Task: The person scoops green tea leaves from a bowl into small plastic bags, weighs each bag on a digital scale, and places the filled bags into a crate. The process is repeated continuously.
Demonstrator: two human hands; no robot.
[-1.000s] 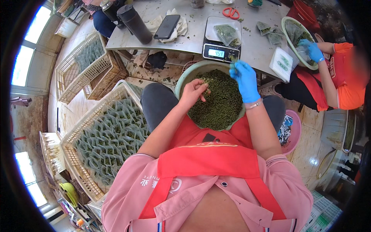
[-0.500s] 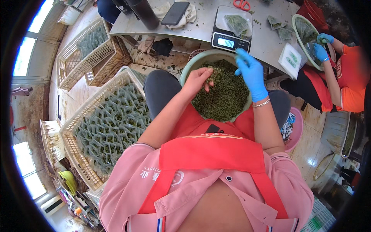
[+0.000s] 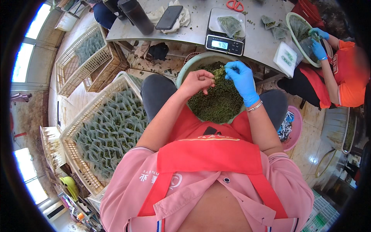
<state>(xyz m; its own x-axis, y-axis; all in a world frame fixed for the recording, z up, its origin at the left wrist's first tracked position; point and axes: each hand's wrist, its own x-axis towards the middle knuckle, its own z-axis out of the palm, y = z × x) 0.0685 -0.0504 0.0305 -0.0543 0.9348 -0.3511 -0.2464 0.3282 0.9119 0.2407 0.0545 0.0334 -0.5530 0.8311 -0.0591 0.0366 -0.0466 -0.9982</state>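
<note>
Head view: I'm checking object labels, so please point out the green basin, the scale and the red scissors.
Green basin (image 3: 203, 59): head view, far inner wall.
Scale (image 3: 220, 44): head view, lit display.
Red scissors (image 3: 235, 5): head view, where the handles meet.

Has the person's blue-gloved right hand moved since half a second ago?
Yes. Judged against the weighing scale on the table, the right hand has drawn back, away from the scale and toward the person's body.
</note>
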